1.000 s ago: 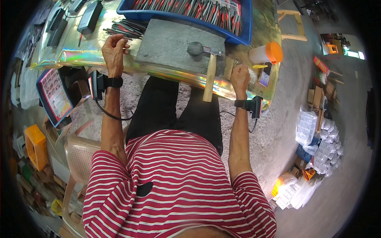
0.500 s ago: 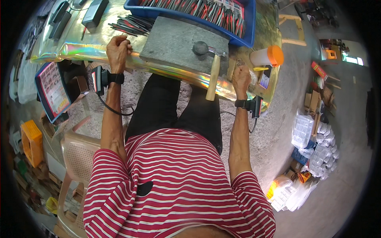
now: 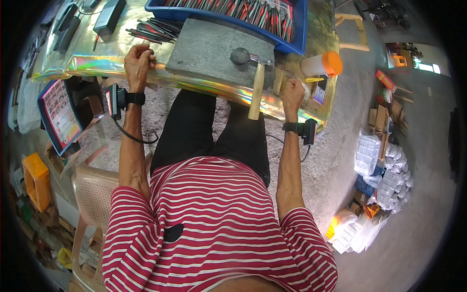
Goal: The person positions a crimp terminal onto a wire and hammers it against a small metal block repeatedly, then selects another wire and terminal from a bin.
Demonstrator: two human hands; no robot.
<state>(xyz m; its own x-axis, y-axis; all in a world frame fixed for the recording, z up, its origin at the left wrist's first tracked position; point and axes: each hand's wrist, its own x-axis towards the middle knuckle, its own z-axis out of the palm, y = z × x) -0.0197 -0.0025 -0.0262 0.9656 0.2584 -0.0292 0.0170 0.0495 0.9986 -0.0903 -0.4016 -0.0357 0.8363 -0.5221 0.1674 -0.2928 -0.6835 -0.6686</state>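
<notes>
My left hand (image 3: 138, 67) is at the table's front edge, left of a grey stone block (image 3: 209, 46). Its fingers are curled together, and whatever they may hold is hidden. Just beyond it lies a loose pile of thin black rods (image 3: 154, 30). On the block rests a hammer (image 3: 257, 92), its wooden handle sticking out over the near edge. My right hand (image 3: 293, 100) is closed right of the hammer, next to some crinkled clear plastic (image 3: 306, 90); its grip cannot be made out.
A blue tray (image 3: 300, 29) full of black and red rods stands behind the block. An orange-lidded jar (image 3: 318, 64) is at the right. Grey boxy devices (image 3: 110, 17) lie far left. A plastic chair (image 3: 97, 187) stands at my left, and bagged goods (image 3: 391, 177) lie on the floor at right.
The whole scene has shifted slightly left in the picture. Both hands stay near the same spots, fingers still curled; a little more clear plastic shows beside my right hand.
</notes>
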